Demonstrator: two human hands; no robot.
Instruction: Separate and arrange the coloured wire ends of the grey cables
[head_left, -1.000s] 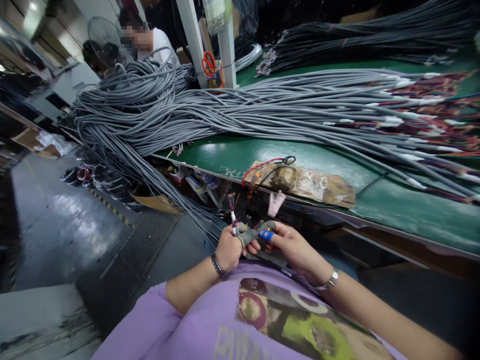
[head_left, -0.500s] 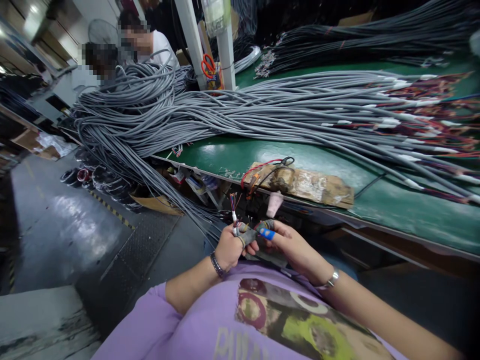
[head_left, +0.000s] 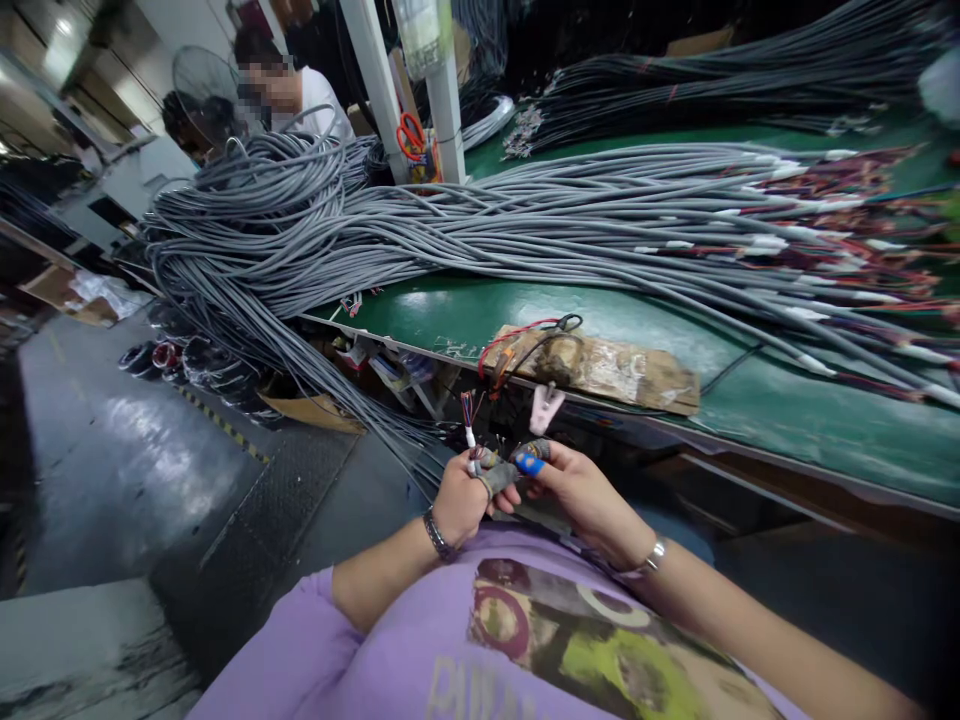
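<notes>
Cable end (head_left: 469, 425) stands pinched in the curled left hand (head_left: 459, 500); right hand (head_left: 581, 490) pinches beside it.

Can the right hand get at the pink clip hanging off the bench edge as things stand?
Probably yes. The pink clip hangs from the bench edge just above the right hand, with open air between them. But that hand's fingers and the left hand are closed on a cable end, so it isn't free.

Both forearms reach forward, meeting near the body. The left hand (head_left: 459, 500) is curled tight, thumb taped; the right hand (head_left: 581, 492) pinches beside it, fingertips wrapped.
</notes>
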